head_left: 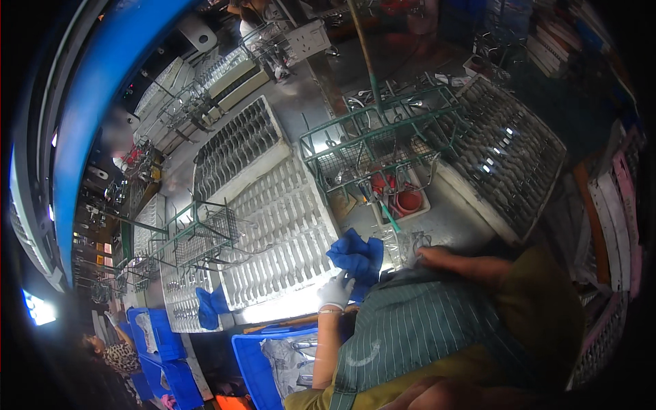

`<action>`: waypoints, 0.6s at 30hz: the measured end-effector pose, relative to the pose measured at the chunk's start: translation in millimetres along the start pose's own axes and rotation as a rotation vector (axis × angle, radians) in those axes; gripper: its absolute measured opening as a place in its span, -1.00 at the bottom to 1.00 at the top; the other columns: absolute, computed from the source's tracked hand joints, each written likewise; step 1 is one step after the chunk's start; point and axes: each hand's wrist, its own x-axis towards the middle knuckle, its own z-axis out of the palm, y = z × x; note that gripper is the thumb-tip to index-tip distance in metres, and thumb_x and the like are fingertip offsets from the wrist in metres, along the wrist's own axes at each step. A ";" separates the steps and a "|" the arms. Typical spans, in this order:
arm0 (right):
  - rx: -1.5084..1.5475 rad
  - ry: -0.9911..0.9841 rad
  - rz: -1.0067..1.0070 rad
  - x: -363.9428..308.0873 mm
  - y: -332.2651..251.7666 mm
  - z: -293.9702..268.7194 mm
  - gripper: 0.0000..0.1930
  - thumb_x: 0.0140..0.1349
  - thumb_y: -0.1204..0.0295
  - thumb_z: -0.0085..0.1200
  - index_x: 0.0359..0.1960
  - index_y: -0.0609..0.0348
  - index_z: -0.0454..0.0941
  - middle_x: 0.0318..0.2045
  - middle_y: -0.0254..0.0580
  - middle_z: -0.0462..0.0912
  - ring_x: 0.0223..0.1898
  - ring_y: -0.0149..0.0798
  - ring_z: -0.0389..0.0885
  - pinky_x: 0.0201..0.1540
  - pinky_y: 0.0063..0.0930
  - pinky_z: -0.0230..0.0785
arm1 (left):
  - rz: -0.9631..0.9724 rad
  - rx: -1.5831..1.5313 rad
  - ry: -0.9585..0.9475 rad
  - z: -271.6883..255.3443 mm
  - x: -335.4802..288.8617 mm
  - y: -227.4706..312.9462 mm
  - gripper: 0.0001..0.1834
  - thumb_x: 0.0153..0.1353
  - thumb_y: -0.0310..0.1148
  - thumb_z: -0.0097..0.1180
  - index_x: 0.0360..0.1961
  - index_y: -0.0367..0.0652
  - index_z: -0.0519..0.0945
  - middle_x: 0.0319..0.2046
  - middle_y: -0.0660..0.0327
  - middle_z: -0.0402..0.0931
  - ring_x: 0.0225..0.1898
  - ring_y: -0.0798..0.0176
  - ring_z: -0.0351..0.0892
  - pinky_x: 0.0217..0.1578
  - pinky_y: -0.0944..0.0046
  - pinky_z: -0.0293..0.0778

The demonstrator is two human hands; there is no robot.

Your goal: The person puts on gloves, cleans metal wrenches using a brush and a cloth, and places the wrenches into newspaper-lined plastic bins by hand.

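Head view: the gloved left hand (334, 292) touches a blue cloth (359, 258) at its one o'clock, the bare right hand (437, 258) a greyish item (415, 246) at ten o'clock; whether either clamps, I cannot tell. A white slotted tray (323, 205) lies at the cloth's ten o'clock.

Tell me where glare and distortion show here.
Head view: glare whitens a strip left of the white-gloved left hand; head view: glints dot rows of silver metal pieces at right; head view: a long blue beam bows near the dark rim.
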 end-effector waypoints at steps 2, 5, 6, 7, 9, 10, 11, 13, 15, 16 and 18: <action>-0.023 0.031 -0.011 -8.9 -3.5 0.2 -0.70 0.06 0.22 0.01 -0.18 0.02 0.42 -0.30 -0.05 0.57 -0.24 0.00 0.54 -0.19 -0.22 0.34 | 0.025 0.012 0.044 4.4 -2.7 -4.5 -0.49 0.13 0.10 -0.14 0.07 0.14 0.36 -0.20 0.05 0.51 -0.19 -0.01 0.52 -0.18 0.02 0.37; -0.004 -0.036 0.002 -10.8 5.8 7.9 -0.65 0.01 0.17 0.06 -0.16 -0.02 0.43 -0.27 -0.11 0.57 -0.24 -0.04 0.54 -0.20 -0.21 0.34 | 0.067 0.018 0.090 -0.3 -6.3 1.6 -0.49 0.14 0.12 -0.17 0.06 0.17 0.37 -0.22 0.08 0.53 -0.22 0.02 0.54 -0.19 0.01 0.36; -0.005 -0.031 0.002 -13.0 10.0 9.2 -0.65 0.01 0.17 0.06 -0.16 -0.02 0.43 -0.27 -0.11 0.57 -0.24 -0.04 0.54 -0.20 -0.21 0.34 | 0.086 0.016 0.092 -4.3 -7.4 6.2 -0.49 0.14 0.13 -0.16 0.06 0.17 0.37 -0.22 0.09 0.53 -0.22 0.02 0.54 -0.19 0.01 0.36; 0.036 -0.048 0.011 -16.7 9.5 6.8 -0.67 0.03 0.15 0.04 -0.20 -0.01 0.46 -0.29 -0.11 0.58 -0.26 -0.04 0.55 -0.21 -0.22 0.35 | 0.084 0.017 0.093 -6.0 -7.1 9.8 -0.49 0.14 0.13 -0.16 0.06 0.17 0.37 -0.22 0.09 0.53 -0.22 0.02 0.54 -0.19 0.01 0.36; 0.077 -0.062 0.014 -20.0 7.5 0.2 -0.69 0.05 0.13 0.02 -0.24 0.01 0.49 -0.32 -0.11 0.58 -0.27 -0.05 0.55 -0.22 -0.23 0.35 | 0.156 -0.011 0.145 -10.0 -5.1 19.5 -0.51 0.14 0.11 -0.15 0.03 0.15 0.40 -0.25 0.10 0.54 -0.23 0.04 0.54 -0.23 0.04 0.38; 0.085 0.000 -0.028 -23.7 10.2 0.5 -0.72 0.07 0.18 0.01 -0.23 0.02 0.51 -0.34 -0.10 0.58 -0.30 -0.09 0.56 -0.23 -0.25 0.35 | 0.153 -0.009 0.148 -15.0 -6.3 26.3 -0.51 0.14 0.11 -0.15 0.03 0.15 0.40 -0.25 0.10 0.54 -0.23 0.04 0.54 -0.23 0.04 0.38; 0.093 0.061 -0.072 -25.7 12.9 -0.4 -0.74 0.09 0.23 0.00 -0.23 0.03 0.52 -0.35 -0.09 0.58 -0.34 -0.12 0.57 -0.24 -0.27 0.35 | 0.188 -0.029 0.169 -21.9 -7.9 33.8 -0.53 0.14 0.08 -0.12 0.01 0.11 0.42 -0.27 0.07 0.53 -0.26 0.01 0.54 -0.25 0.06 0.40; 0.101 0.056 -0.077 -26.8 14.5 -6.6 -0.76 0.10 0.25 -0.01 -0.24 0.04 0.52 -0.34 -0.08 0.58 -0.32 -0.11 0.56 -0.23 -0.27 0.34 | 0.227 -0.058 0.220 -26.7 -9.5 38.3 -0.56 0.13 0.03 -0.06 -0.03 0.07 0.45 -0.29 0.06 0.53 -0.30 0.00 0.54 -0.30 0.10 0.43; 0.042 0.021 -0.042 -27.1 18.5 -10.9 -0.73 0.09 0.21 -0.01 -0.26 0.07 0.54 -0.34 -0.06 0.58 -0.28 -0.08 0.55 -0.21 -0.26 0.34 | 0.238 -0.126 0.242 -19.5 -8.2 37.7 -0.57 0.13 0.01 -0.06 -0.04 0.06 0.46 -0.29 0.07 0.53 -0.29 0.00 0.54 -0.29 0.09 0.43; -0.035 -0.003 -0.024 -24.5 29.8 -11.2 -0.69 0.08 0.16 0.01 -0.27 0.09 0.56 -0.35 -0.05 0.58 -0.26 -0.05 0.55 -0.20 -0.26 0.34 | 0.273 -0.183 0.267 -20.4 -8.6 40.5 -0.58 0.12 0.00 -0.05 -0.06 0.04 0.46 -0.29 0.08 0.53 -0.28 0.00 0.54 -0.27 0.09 0.43; 0.108 0.020 -0.084 -38.4 39.6 -20.1 -0.72 0.08 0.21 0.00 -0.30 0.13 0.56 -0.36 -0.02 0.58 -0.23 -0.02 0.53 -0.17 -0.23 0.32 | 0.262 -0.233 0.324 -26.2 -7.5 57.0 -0.60 0.12 -0.03 -0.04 -0.10 0.00 0.47 -0.31 0.09 0.54 -0.27 0.00 0.53 -0.25 0.08 0.41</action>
